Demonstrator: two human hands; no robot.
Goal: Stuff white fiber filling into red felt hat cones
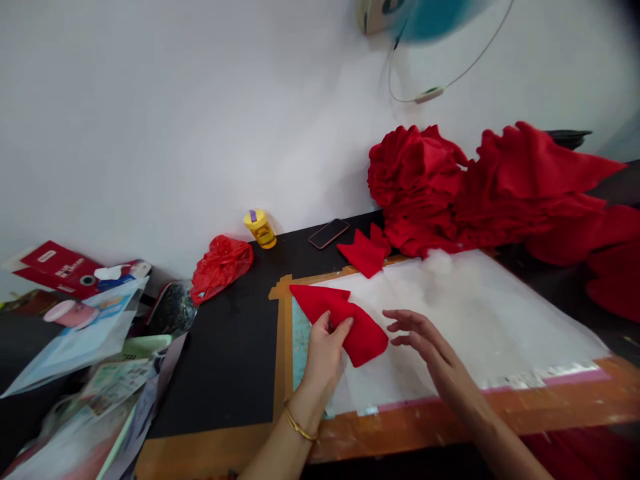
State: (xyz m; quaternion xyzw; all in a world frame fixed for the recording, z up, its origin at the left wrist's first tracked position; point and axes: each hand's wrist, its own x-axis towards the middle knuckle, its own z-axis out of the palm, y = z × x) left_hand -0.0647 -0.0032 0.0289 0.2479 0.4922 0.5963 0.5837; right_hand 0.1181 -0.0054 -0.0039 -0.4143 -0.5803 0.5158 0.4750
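A red felt piece [345, 320] lies on the white plastic sheet [480, 320] at the table's near middle. My left hand [325, 350] pinches its near edge between thumb and fingers. My right hand [423, 340] hovers just right of the felt, fingers spread, holding nothing. A second small red felt piece [365, 253] lies further back. A big heap of red felt pieces [480, 193] sits at the back right against the wall.
A phone [329, 233], a yellow cup [260, 229] and a red plastic bag [220, 265] lie near the wall. Papers, packets and a tape roll [75, 313] clutter the left. A fan [420, 20] hangs above. The table's wooden edge [450, 420] runs in front.
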